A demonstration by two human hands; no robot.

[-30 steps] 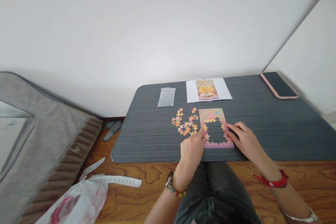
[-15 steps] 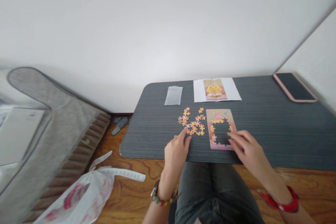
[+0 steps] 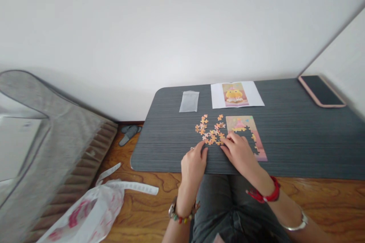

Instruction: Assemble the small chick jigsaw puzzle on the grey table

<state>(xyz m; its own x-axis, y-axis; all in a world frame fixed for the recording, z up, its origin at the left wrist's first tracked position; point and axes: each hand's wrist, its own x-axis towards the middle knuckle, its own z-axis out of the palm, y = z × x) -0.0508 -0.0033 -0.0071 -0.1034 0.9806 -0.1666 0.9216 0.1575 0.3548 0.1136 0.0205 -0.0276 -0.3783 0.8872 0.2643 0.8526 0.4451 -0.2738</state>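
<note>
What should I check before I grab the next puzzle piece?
1. Loose pieces in reach of both hands: ok.
2. Left hand free: cannot tell, fingers curled at the pile's edge.
3. Right hand off the puzzle: not ok, it covers the lower left part.
4. Hole in the puzzle visible: not ok, mostly hidden.
5. Reference picture in sight: ok.

The right hand (image 3: 241,153) hides part of the puzzle board (image 3: 248,131).
</note>
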